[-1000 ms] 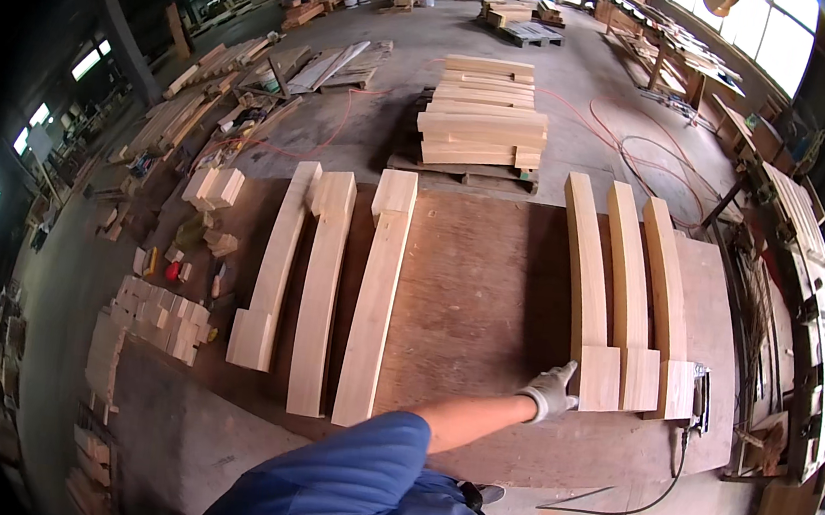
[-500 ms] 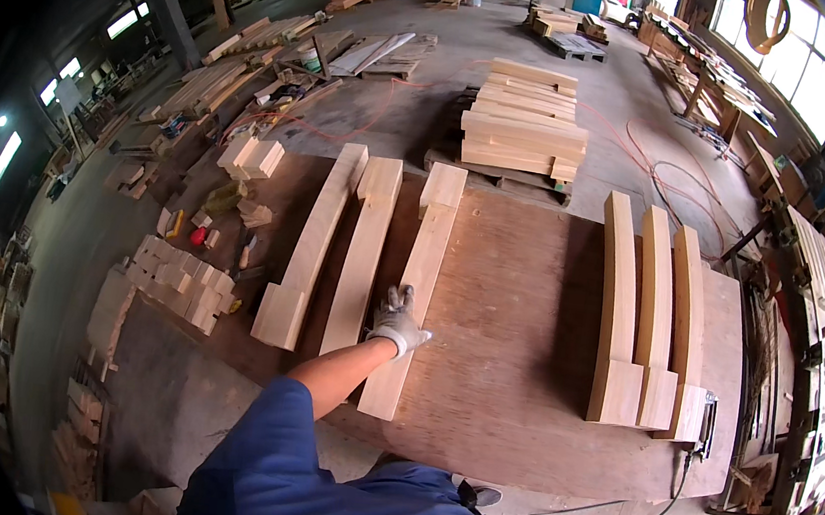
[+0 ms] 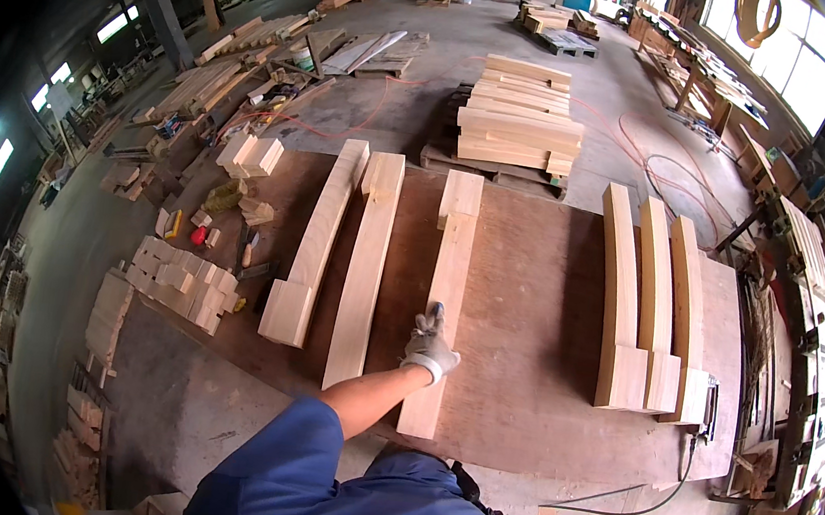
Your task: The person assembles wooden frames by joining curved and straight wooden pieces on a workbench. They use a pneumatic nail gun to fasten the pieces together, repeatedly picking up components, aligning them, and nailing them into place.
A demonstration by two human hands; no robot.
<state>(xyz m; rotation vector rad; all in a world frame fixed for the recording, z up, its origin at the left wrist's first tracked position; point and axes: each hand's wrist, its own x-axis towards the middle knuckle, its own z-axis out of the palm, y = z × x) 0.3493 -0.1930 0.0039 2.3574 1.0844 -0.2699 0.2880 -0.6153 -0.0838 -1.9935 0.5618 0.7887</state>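
My left hand [image 3: 431, 346], in a pale work glove with greyish fingertips, grips a light wooden beam [image 3: 453, 262] across its width, near the middle of its length. The beam lies lengthwise on a large brown plywood worktop [image 3: 529, 300], with a short block [image 3: 461, 194] at its far end. To its left lie two similar beams: one [image 3: 368, 263] with a block at the far end, and another [image 3: 320, 228] with a block at the near end. My right hand is out of view.
Three more beams [image 3: 662, 294] lie at the right, beside a tool with a black hose [image 3: 707, 409]. Stacked small blocks [image 3: 178, 283] and a red item [image 3: 198, 235] sit at the left. Beyond the worktop, planks are piled on a pallet [image 3: 518, 118].
My left hand has shifted to the right together with the beam it grips. The gap between that beam and the two on its left has widened.
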